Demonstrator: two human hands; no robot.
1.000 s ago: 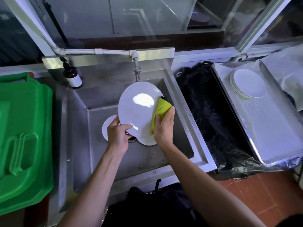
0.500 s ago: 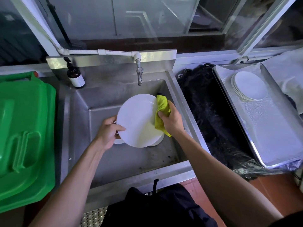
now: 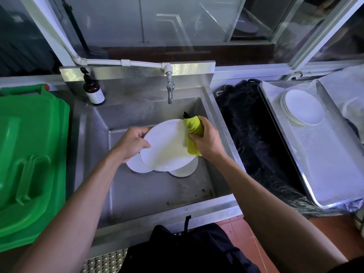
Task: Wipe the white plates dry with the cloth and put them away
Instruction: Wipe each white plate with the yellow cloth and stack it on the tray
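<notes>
Left hand (image 3: 131, 142) grips the left rim of a white plate (image 3: 167, 146), thumb curled over the top face, other fingers hidden underneath. Plate held tilted above the steel sink (image 3: 149, 194), face toward camera. Right hand (image 3: 206, 139) has fingers curled tight round a bunched yellow-green cloth (image 3: 194, 134), pressing it against the plate's right edge; a dark bit of the cloth pokes out at the top. Under the held plate, two more white plates (image 3: 137, 166) lie on the sink floor, partly covered, one at lower left, one at lower right. Tap (image 3: 170, 89) hangs over the back of the sink, fed by a white pipe (image 3: 126, 63) along the wall. Brown pump bottle (image 3: 93, 91) with white label stands on the sink's back left ledge. Green plastic bin lid (image 3: 29, 154) to the left of the sink. To the right, a black bag (image 3: 246, 134), then a metal tray (image 3: 325, 164) with a stack of white plates (image 3: 303, 107) at its far end. Dark clothing at bottom centre, red tile floor at lower right.
</notes>
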